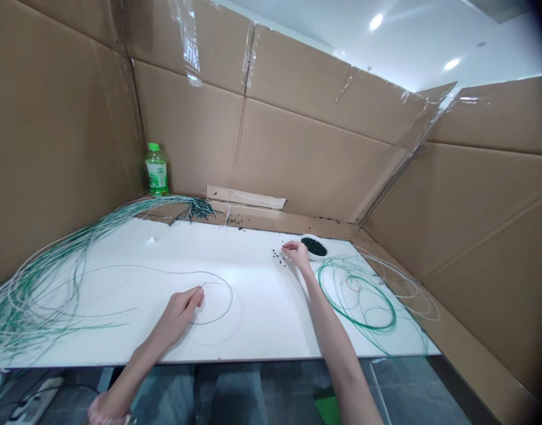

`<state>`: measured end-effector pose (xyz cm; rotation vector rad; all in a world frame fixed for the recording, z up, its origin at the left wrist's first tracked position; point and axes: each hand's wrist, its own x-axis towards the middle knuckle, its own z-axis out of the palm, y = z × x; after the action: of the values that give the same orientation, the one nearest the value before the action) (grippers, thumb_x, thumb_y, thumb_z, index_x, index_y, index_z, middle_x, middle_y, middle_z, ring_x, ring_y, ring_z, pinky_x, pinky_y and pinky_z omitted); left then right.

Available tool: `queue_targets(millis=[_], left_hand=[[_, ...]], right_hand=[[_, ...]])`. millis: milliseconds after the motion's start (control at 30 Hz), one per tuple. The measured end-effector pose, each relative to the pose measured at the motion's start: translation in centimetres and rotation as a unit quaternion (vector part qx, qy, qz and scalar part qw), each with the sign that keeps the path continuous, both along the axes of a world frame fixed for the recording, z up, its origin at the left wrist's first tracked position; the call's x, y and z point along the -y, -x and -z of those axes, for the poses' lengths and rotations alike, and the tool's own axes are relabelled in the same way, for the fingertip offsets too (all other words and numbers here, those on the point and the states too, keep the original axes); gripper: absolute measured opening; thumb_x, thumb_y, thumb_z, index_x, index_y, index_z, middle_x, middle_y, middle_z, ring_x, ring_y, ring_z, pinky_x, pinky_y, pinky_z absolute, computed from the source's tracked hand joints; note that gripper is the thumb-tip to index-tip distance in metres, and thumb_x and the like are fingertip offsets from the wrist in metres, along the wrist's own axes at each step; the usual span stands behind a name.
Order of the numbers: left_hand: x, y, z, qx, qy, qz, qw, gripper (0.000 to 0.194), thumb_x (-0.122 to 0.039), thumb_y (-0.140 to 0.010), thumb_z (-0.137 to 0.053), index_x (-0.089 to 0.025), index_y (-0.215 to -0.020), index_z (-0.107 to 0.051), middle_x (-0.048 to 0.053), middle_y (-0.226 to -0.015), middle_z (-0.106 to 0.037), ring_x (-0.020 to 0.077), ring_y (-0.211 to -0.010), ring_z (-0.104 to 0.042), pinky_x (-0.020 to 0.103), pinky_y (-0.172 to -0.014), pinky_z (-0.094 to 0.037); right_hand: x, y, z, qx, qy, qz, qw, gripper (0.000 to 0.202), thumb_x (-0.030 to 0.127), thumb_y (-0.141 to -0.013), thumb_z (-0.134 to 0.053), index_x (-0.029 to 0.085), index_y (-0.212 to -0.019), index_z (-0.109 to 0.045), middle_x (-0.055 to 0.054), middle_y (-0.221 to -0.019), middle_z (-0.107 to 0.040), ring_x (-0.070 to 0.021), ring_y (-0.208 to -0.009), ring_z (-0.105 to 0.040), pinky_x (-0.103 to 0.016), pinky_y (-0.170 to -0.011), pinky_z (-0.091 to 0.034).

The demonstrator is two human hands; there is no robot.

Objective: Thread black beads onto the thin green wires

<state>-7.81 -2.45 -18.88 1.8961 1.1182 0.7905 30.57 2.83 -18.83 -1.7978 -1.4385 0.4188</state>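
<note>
My left hand (181, 311) is closed in a pinch on a thin wire (232, 295), whose end pokes up past the fingertips. From there the wire curves in a loop over the white table (253, 319) and runs off toward the left. My right hand (297, 254) has its fingertips pressed together just above the tabletop, beside a white bowl (317, 258) filled with small black pieces (314, 245). Several loose black bits (278, 257) lie on the table by those fingers. Whatever sits between the right fingertips is too small to make out.
A long bundle of green and white wires (53, 265) spreads along the left, its dark-tipped ends (200, 208) at the back. Coiled green wire (363, 321) lies on the right. A green bottle (157, 171) stands in the back left corner. Cardboard walls (315, 159) enclose the table.
</note>
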Motion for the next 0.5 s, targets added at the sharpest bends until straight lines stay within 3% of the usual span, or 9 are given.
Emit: queue_targets(millis=[233,500], left_hand=[[-0.1,0.1,0.0,-0.009,-0.004,0.001,1.0,0.044,-0.052,-0.087,-0.03,-0.018,-0.061,-0.039,-0.003,-0.055,-0.036,0.0132,-0.056,-0.039,0.025,-0.059,-0.03],[-0.1,0.1,0.1,-0.014,-0.008,0.001,1.0,0.043,-0.051,-0.087,-0.03,-0.018,-0.061,-0.039,-0.003,-0.055,-0.036,0.0129,-0.055,-0.039,0.025,-0.059,-0.03]], right_hand=[[0.4,0.4,1.4,-0.105,0.012,0.011,0.994,0.029,0.033,-0.09,-0.055,0.013,-0.111,-0.057,-0.007,-0.106,-0.06,-0.0155,-0.089,-0.061,-0.033,-0.075,-0.054],[0.3,-0.2,2.3,-0.158,0.012,0.017,0.987,0.031,0.033,-0.09,-0.055,0.014,-0.113,-0.056,-0.007,-0.11,-0.059,-0.0168,-0.093,-0.061,-0.036,-0.078,-0.053]])
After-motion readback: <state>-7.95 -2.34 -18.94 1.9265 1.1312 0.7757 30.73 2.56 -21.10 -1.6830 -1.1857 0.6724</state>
